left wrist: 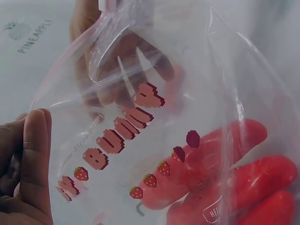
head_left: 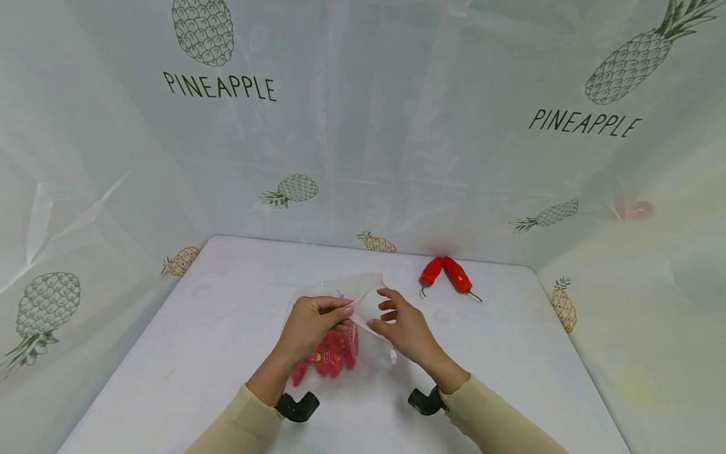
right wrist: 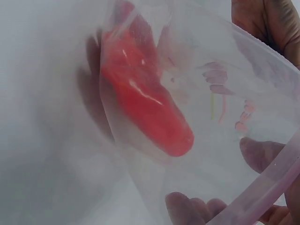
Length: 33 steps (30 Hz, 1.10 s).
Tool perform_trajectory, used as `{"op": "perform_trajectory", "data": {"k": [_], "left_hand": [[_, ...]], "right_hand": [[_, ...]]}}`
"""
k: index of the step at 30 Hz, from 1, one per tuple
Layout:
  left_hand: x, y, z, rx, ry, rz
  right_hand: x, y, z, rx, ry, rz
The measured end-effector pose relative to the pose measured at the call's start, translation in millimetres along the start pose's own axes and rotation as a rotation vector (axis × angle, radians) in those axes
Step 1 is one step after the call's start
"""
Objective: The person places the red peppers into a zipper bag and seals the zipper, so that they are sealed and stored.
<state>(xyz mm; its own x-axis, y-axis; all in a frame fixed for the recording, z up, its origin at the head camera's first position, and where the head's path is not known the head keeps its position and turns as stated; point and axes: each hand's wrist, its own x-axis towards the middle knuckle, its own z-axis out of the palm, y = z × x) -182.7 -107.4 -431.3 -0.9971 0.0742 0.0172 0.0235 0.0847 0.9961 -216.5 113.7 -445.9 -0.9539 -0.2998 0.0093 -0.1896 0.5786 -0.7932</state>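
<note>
A clear zip bag (head_left: 371, 356) with a pink edge and printed letters lies tilted between my hands. Inside it are several red peppers (head_left: 334, 353); the film blurs them. My left hand (head_left: 309, 325) pinches the bag's pink rim between thumb and fingers. At the bag's mouth is my right hand (head_left: 411, 328), its thumb and fingers spread apart with the pink edge beside them. Through the film in the right wrist view, the right fingertips (right wrist: 183, 208) show past the pink strip (right wrist: 262, 199). Whether they lie inside or behind the bag I cannot tell.
Two red peppers (head_left: 456, 275) with stems lie on the white table (head_left: 499, 353), right of the bag toward the back. A pale sheet (head_left: 363, 126) printed with pineapples surrounds the table behind and at the sides. Black wrist mounts (head_left: 299, 407) sit below the hands.
</note>
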Motion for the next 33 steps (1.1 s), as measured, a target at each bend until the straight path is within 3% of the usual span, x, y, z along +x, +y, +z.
{"op": "perform_trajectory", "data": {"k": [8,20,24,33], "left_hand": [[-0.3,-2.1,-0.3,0.084,0.001,0.002],[-0.6,0.6,-1.8,0.107,-0.017,-0.010],[0.0,-0.5,-1.9,0.114,-0.019,-0.002],[-0.2,-4.1,-1.0,0.139,-0.029,0.009]], "right_hand": [[-1,2,0,0.008,0.017,-0.018],[0,3,-5,-0.011,0.032,-0.042],[1,4,-15,-0.022,0.091,-0.061],[16,21,-54,0.007,0.188,-0.009]]}}
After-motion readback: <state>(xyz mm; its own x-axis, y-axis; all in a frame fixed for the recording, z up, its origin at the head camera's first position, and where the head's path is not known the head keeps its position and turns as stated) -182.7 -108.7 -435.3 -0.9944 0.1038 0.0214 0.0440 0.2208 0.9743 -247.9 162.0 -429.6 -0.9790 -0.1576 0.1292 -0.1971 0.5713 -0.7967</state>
